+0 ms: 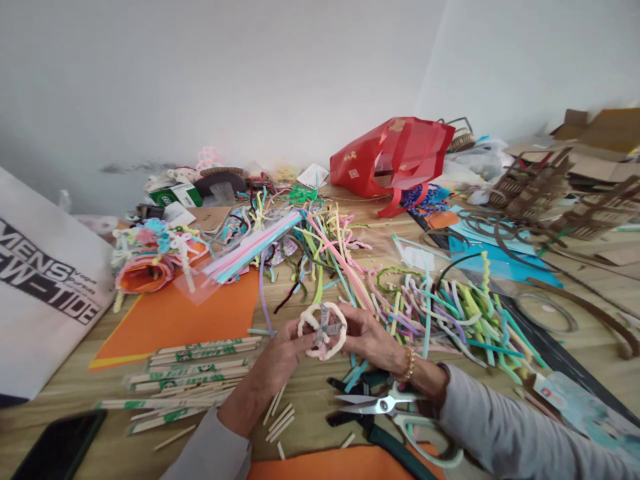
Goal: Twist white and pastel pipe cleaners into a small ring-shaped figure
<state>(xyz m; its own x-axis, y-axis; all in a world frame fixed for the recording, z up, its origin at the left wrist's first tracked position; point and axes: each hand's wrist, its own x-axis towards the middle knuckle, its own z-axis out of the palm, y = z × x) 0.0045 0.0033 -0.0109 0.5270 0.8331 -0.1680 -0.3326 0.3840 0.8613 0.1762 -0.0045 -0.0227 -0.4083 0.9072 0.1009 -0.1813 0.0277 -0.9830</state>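
Note:
Between both hands, above the table, is a small white pipe-cleaner ring (301,325) with grey spokes crossing at its middle. My left hand (284,350) pinches the ring's left side. Gripping its right side is my right hand (367,337), with a beaded bracelet on the wrist. Just below the hands lie open scissors (383,404) with pale handles, over a dark-handled cutting tool (395,450). Short cut sticks (281,425) lie under the left wrist. What the hidden fingertips touch behind the ring cannot be made out.
Loose coloured pipe cleaners (345,257) spread across the middle and right. Paper-wrapped chopsticks (195,367) and a phone (60,447) lie left, near orange sheets (200,317). A red bag (360,160) stands at the back; brown woven models (535,183) sit right.

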